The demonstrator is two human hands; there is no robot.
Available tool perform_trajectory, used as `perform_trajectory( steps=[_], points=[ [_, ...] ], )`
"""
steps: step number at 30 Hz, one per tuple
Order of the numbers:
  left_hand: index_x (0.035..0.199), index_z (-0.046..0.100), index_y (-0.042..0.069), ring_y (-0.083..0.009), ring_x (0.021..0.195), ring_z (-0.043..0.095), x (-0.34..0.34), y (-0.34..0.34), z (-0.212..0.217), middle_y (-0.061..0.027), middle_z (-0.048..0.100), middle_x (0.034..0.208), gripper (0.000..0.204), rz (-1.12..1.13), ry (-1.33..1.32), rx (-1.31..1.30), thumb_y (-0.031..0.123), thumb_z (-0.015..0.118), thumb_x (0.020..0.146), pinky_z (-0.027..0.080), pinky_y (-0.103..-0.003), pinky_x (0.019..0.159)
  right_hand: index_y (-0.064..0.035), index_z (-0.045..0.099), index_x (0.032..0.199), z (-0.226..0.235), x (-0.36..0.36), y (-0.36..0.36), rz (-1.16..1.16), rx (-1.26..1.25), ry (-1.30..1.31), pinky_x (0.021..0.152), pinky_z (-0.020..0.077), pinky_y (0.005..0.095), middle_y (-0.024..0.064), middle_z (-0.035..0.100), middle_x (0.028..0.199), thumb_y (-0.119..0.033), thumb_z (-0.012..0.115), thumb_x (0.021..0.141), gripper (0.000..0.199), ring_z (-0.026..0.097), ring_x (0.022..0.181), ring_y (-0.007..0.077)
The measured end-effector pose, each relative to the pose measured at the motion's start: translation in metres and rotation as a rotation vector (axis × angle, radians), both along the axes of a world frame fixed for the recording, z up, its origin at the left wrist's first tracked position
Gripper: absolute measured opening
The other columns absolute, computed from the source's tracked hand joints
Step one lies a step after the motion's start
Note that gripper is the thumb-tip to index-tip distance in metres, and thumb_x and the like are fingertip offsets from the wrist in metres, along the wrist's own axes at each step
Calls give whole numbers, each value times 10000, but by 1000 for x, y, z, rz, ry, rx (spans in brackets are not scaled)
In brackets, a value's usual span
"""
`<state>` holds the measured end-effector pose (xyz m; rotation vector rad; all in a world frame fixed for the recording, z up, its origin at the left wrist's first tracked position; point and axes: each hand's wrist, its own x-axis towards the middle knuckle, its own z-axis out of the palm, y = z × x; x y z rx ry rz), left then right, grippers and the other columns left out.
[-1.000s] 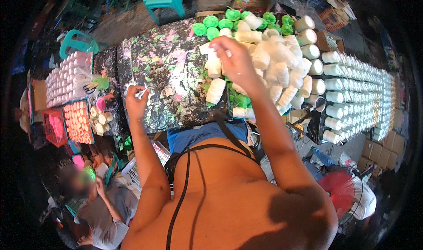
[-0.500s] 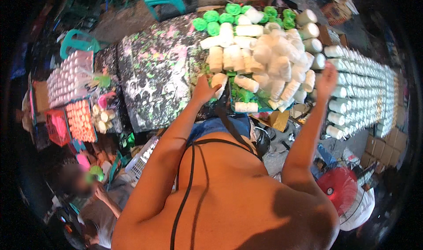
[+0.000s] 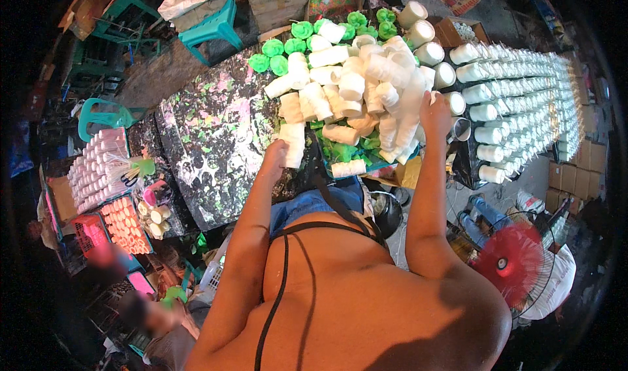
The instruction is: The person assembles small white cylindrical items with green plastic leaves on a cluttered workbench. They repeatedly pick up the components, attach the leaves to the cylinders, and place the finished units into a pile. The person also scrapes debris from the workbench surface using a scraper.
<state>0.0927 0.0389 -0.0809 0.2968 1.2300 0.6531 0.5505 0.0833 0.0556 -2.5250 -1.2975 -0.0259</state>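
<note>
My left hand (image 3: 275, 160) is closed around a white ridged cylinder (image 3: 292, 143) that looks like a candle, near the table's front edge. To its right spreads a heap of similar white cylinders (image 3: 387, 95), some lying on crumpled green material (image 3: 340, 152). At the right of the heap, my right hand (image 3: 436, 114) is raised with its fingers drawn together. A small pale bit shows at its fingertips, too small to name. Larger white cylinders (image 3: 428, 53) line the heap's right side. Green flower-shaped pieces (image 3: 302, 30) sit along its far side.
Rows of white wicked candles (image 3: 487, 132) fill the right. A stained black table cover (image 3: 209, 122) lies left, beyond it trays of pink pieces (image 3: 124, 229). A red fan (image 3: 507, 265) stands at lower right, teal chairs (image 3: 212, 32) behind. Another person (image 3: 160, 318) is at lower left.
My left hand has drawn its cylinder closer to me and leftward. My right hand has come left from the candle rows to the heap's edge. The whole view has shifted somewhat.
</note>
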Motion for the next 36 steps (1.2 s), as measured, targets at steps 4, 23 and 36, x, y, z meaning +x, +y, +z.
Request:
perform_trajectory(
  steps=[4,23,36],
  points=[
    [1323,588,-14,-307,1038,713,13,17,50,-158,718,1185,497,136,-294,139,221,534,889,580,-478,904,33,602,1287,32,-34,1,114,350,-38,979,498,544,258,631,1248,-319,680,998,462,618,1134,465],
    [1375,520,51,-428,1268,558,44,80,45,-216,484,1354,685,-690,1102,743,270,865,826,517,-479,1060,-106,587,1387,-37,-129,-127,620,-102,394,1053,466,514,162,567,1363,-242,850,774,681,553,1265,383],
    [1410,374,-3,-412,1233,599,59,76,1,-290,578,1297,907,-336,1051,582,200,899,698,494,-461,1059,-86,522,1476,-48,-111,-147,630,-166,286,1081,423,515,156,537,1385,-350,880,799,810,511,1312,385]
  ],
)
